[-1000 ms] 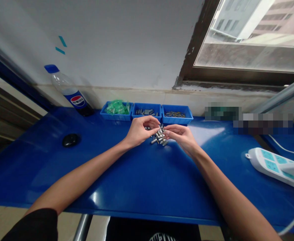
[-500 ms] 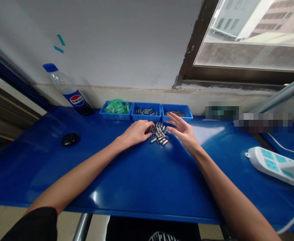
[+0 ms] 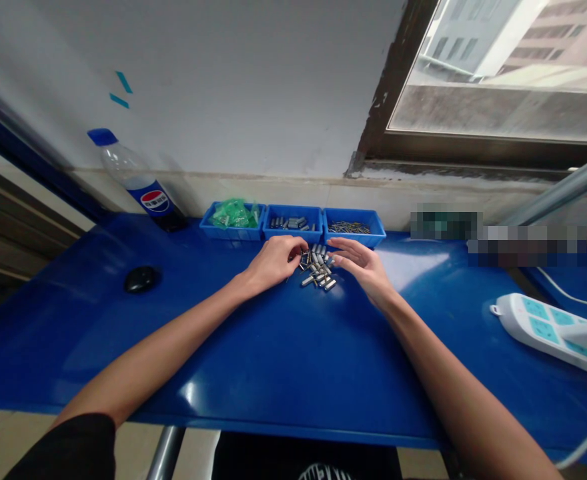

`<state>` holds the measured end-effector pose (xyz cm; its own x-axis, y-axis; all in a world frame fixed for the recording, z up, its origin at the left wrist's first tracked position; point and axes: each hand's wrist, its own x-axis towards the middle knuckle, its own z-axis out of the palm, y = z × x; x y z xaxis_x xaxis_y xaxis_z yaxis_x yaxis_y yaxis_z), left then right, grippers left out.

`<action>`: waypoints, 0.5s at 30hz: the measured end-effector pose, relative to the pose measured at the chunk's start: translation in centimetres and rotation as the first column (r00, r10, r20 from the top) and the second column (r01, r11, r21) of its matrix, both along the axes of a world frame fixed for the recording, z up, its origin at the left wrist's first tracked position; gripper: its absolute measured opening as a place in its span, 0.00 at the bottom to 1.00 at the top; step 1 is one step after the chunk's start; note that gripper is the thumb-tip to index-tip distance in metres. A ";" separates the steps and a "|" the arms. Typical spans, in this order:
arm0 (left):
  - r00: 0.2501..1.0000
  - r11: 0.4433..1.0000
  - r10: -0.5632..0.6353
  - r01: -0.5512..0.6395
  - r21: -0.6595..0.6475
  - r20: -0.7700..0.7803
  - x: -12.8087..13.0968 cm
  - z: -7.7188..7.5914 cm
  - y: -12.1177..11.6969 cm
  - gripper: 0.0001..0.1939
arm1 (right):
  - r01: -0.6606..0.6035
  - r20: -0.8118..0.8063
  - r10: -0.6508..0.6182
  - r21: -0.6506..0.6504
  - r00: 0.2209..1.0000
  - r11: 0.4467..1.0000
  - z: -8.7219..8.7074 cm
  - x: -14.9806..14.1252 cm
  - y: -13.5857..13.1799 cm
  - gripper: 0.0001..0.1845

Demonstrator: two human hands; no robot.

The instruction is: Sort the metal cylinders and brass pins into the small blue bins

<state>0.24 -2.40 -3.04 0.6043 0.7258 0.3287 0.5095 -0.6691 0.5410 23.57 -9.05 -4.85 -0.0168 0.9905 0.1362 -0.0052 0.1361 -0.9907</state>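
A pile of small silvery metal cylinders [image 3: 326, 270], mixed with thin screws [image 3: 306, 259], lies on the blue table between my hands. My left hand [image 3: 273, 260] is at the pile's left edge, its thumb and fingers curled together over the screws. Whatever it pinches is hidden or too small to make out. On the right side of the pile, my right hand [image 3: 366, 267] hovers with fingers stretched forward and the thumb apart from them. I see nothing held in it.
Three blue bins stand behind the pile: one with a green plastic bag [image 3: 234, 213], a middle bin [image 3: 293, 235] of metal cylinders, and a right bin [image 3: 354, 239] of screws. A cola bottle [image 3: 153, 200], black mouse [image 3: 141, 279] and white power strip [image 3: 553, 327] sit around them.
My right hand drew away from the pile toward the right bin with fingers spread, then came back down beside the pile. My left hand moved left and lower onto the screws.
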 end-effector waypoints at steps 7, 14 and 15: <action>0.942 0.997 -0.059 0.072 -0.027 0.330 1.0 -0.2 -1.1 0.12 | -0.068 -0.002 0.068 -0.034 0.998 0.997 -0.1 -0.2 -0.3 0.23; 0.927 0.991 -0.049 -0.001 0.135 0.372 1.6 -2.3 -1.8 0.08 | -0.107 -0.057 0.102 -0.105 0.993 0.989 -0.3 -0.7 -0.4 0.22; 0.930 0.986 -0.057 -0.006 0.168 0.363 1.5 -2.5 -1.9 0.07 | -0.107 -0.063 0.100 -0.109 0.993 0.988 -0.4 -0.7 -0.4 0.21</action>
<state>1.70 -4.25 -5.57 0.4373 0.6291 0.6427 0.2789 -0.7742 0.5682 22.87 -9.42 -5.27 -0.1156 0.9929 0.0284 -0.0710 0.0202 -0.9973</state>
